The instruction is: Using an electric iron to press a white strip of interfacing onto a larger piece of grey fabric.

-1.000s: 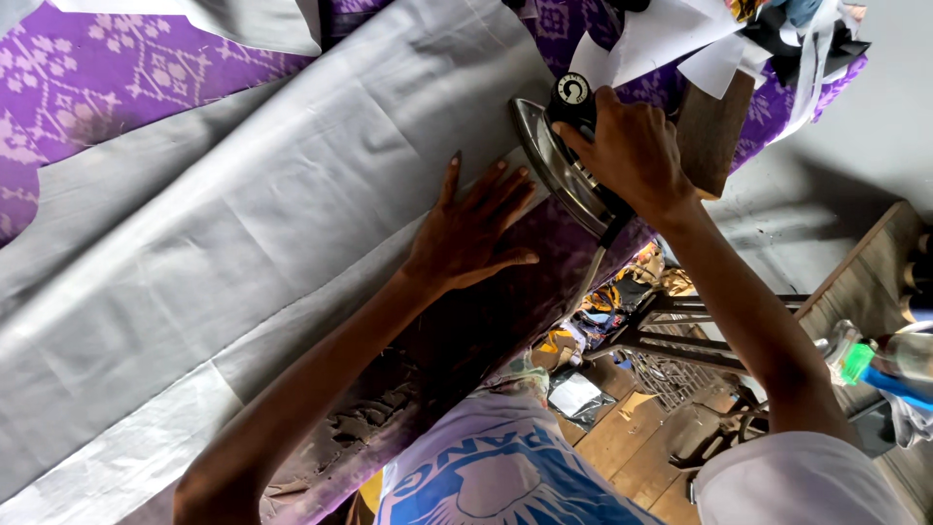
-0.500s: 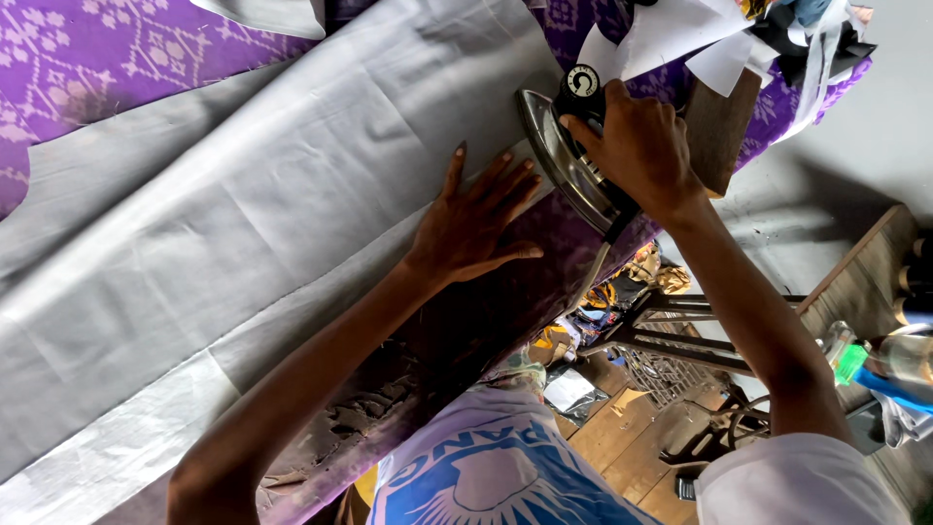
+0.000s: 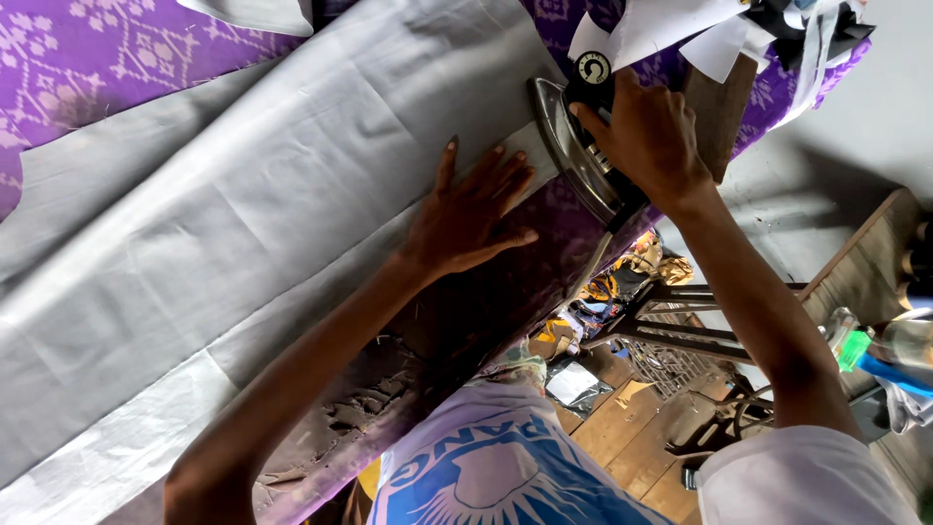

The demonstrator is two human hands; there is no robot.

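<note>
Grey cloth (image 3: 243,224) lies mostly flat across the purple-covered desk (image 3: 97,58). Left hand (image 3: 471,209), fingers spread, presses its near edge; right hand (image 3: 651,131) is clenched on the iron (image 3: 573,146) at the strip's unpressed end.

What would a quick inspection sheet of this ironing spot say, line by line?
Surface: purple patterned cloth covers the table; its near edge looks worn and flaky.
Job's things: long grey fabric lies spread diagonally; a metal iron rests at its end.
Clutter: white paper pieces and dark scraps at the far corner.
Hands: left hand lies flat, fingers spread, on the grey fabric; right hand grips the iron's handle.
Cables: a cord seems to drop from the iron over the table edge.
Surroundings: metal treadle frame, wooden floorboards, a bottle at the right.
</note>
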